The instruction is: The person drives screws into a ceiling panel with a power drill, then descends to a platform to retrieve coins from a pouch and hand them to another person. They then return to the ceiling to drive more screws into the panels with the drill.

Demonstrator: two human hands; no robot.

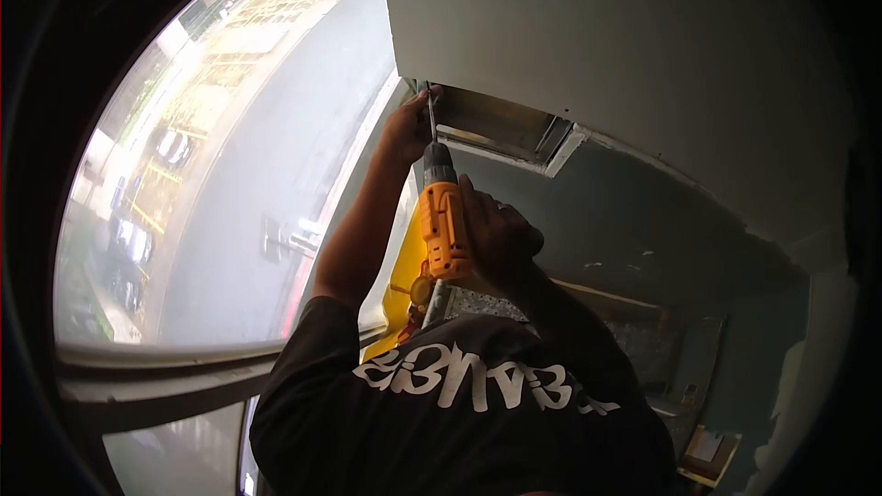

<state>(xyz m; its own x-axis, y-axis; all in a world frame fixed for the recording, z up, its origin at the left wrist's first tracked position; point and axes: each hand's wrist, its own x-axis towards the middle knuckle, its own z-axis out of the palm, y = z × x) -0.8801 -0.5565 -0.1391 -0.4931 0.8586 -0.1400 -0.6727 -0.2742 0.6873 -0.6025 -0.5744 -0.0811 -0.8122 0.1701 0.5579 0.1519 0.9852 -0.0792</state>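
An orange cordless drill (445, 231) with a dark chuck (438, 163) points up and away, its long thin bit (432, 119) reaching the edge of a pale panel (588, 28). My right hand (501, 228) is wrapped round the drill from the right side. Up by the bit's tip, my left hand (409, 127) has its fingers closed at the panel's corner. Whatever sits between those fingertips is too small to make out. Beside them a rectangular opening (501, 124) with a light frame lies next to the panel.
Large windows (266, 174) fill the left side, with parked cars outside. Below the drill stands something yellow (409, 276) with a round brownish part. A dark wall (634, 211) runs along the right. A small framed item (709, 455) is at the lower right.
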